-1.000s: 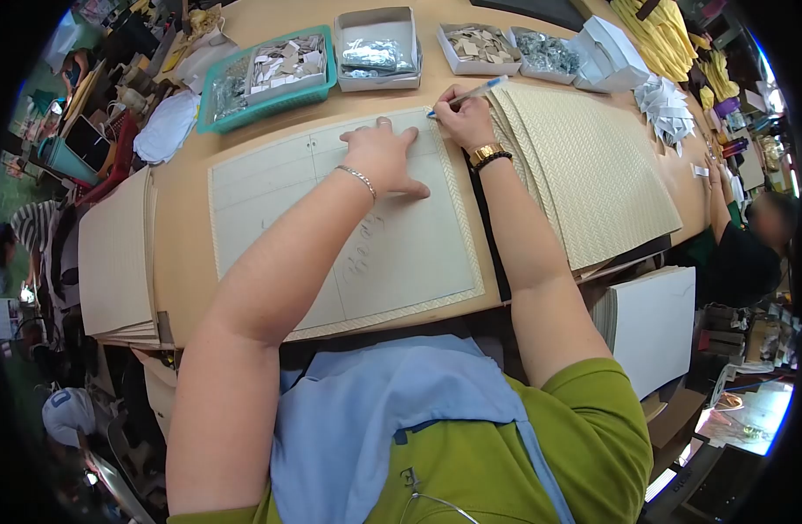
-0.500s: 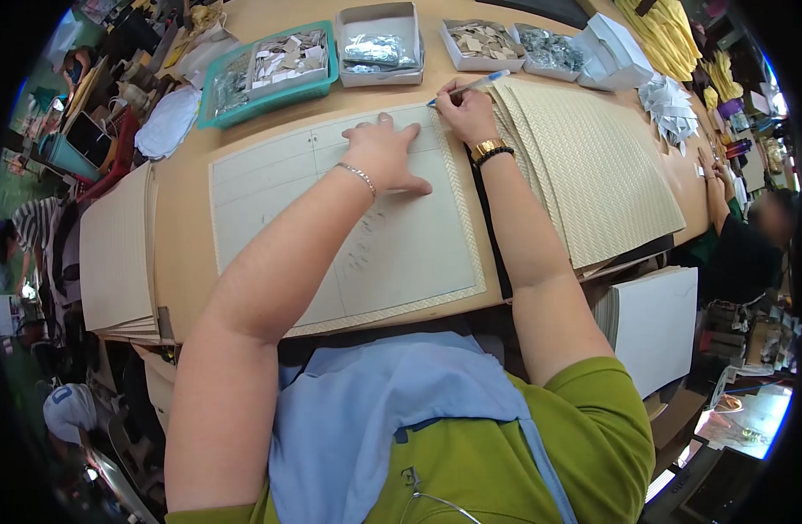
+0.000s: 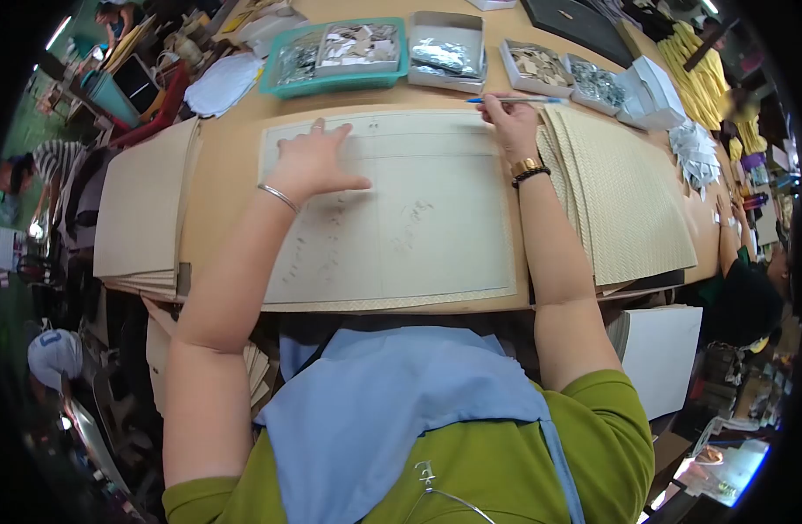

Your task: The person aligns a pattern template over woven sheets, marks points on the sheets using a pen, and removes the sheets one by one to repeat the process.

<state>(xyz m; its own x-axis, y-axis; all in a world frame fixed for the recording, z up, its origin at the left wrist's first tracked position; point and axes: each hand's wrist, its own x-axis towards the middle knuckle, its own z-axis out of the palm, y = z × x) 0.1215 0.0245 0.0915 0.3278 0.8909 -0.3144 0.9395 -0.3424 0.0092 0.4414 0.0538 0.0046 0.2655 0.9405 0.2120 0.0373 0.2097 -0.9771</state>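
In the head view, a pale ruled card (image 3: pixel 436 192) with a pencilled grid and handwriting lies in front of me. A thin strip of a cream woven-textured sheet (image 3: pixel 401 302) shows along its near edge. My left hand (image 3: pixel 314 162) rests on the card's upper left part, fingers and thumb spread. My right hand (image 3: pixel 512 128) is at the card's far right corner, fingers closed around a blue pen (image 3: pixel 484 100). The pen lies nearly level and points left; whether its tip touches anything is unclear.
Woven-textured sheets (image 3: pixel 624 196) are stacked to the right, with another stack (image 3: pixel 143 205) at left. Along the back stand a teal tray (image 3: pixel 331 87) and white boxes (image 3: pixel 447 52) of small pieces and plastic packets. At far right sits another person (image 3: pixel 750 293).
My left hand has shifted left across the card. The pen has gone from slanting down at the corner to nearly level. Less of the woven sheet shows at the card's right edge.
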